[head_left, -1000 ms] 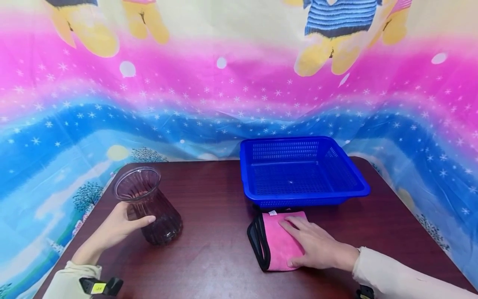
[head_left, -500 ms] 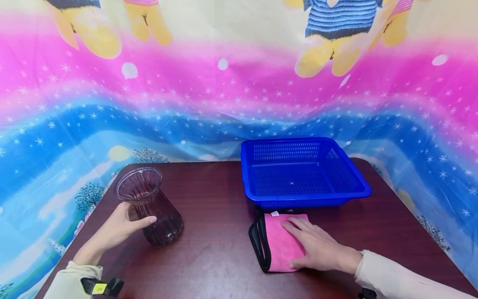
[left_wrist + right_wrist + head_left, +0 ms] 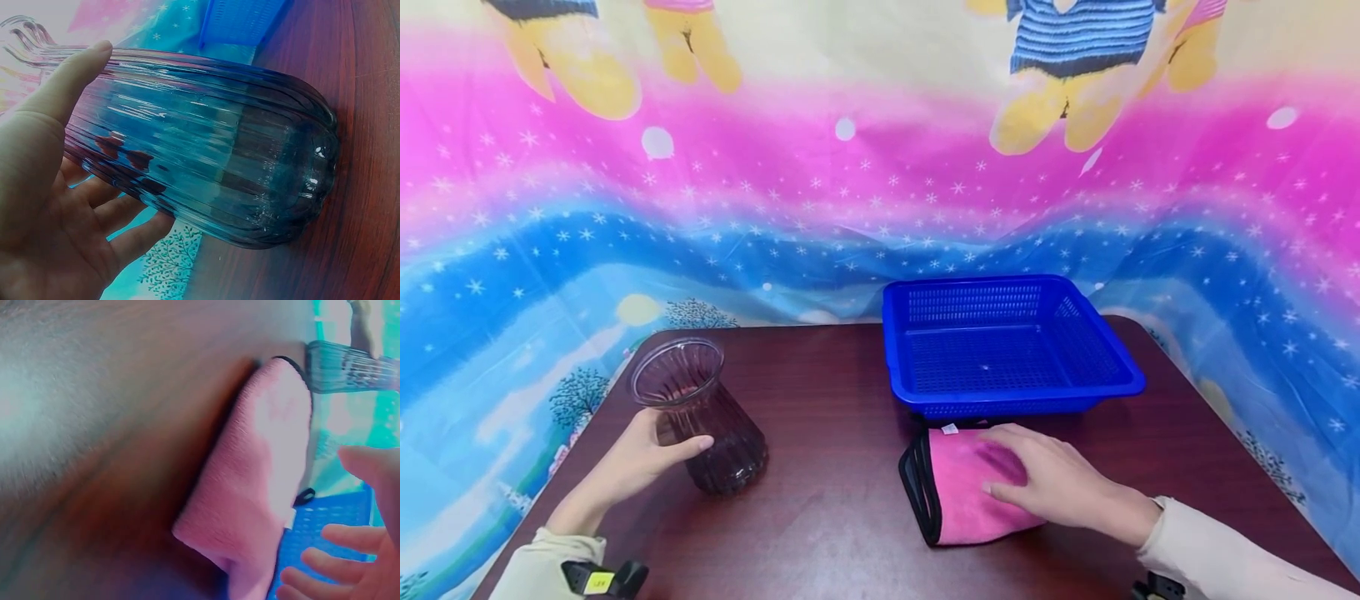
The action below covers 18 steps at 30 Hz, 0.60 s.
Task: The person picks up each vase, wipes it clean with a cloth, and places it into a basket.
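Note:
A fluted, purple-tinted glass vase (image 3: pixel 730 446) with a flared mouth stands on the left of the table. My left hand (image 3: pixel 631 460) grips it below the rim, thumb across the front and fingers round the back, as the left wrist view shows along the ribbed glass. Toward the right lies a folded pink cloth (image 3: pixel 966 500) with black edging and a small white tag. Over the cloth's right part hovers my right hand (image 3: pixel 1060 479), fingers loosely bent and holding nothing. In the right wrist view a gap separates the fingertips (image 3: pixel 334 534) from the cloth.
Behind the cloth a blue plastic basket (image 3: pixel 1015 395) with perforated walls stands at the table's back right. The dark reddish-brown table (image 3: pixel 827 517) ends at a printed fabric backdrop (image 3: pixel 805 175), which surrounds its back and sides.
My right hand has lifted off the pink cloth and moved slightly to the right. The cloth's right side now shows more. My left hand and the vase stay in place.

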Available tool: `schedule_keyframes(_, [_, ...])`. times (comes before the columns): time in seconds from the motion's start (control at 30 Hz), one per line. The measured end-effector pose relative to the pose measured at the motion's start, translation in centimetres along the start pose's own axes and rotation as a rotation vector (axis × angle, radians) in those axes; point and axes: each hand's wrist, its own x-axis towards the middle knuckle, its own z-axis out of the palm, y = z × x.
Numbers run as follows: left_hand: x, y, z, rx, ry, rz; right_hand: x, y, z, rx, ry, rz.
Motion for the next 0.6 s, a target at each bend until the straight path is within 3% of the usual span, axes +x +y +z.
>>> schedule_keyframes(0.3, [-0.1,-0.2,0.0,-0.008,0.011,0.013,0.4,0.1,-2.1,0.009,0.149,0.034])
schedule_keyframes(0.6, [0.0,-0.2,0.2,0.002,0.003,0.016,0.7,0.9,-4.2,0.009,0.307,0.016])
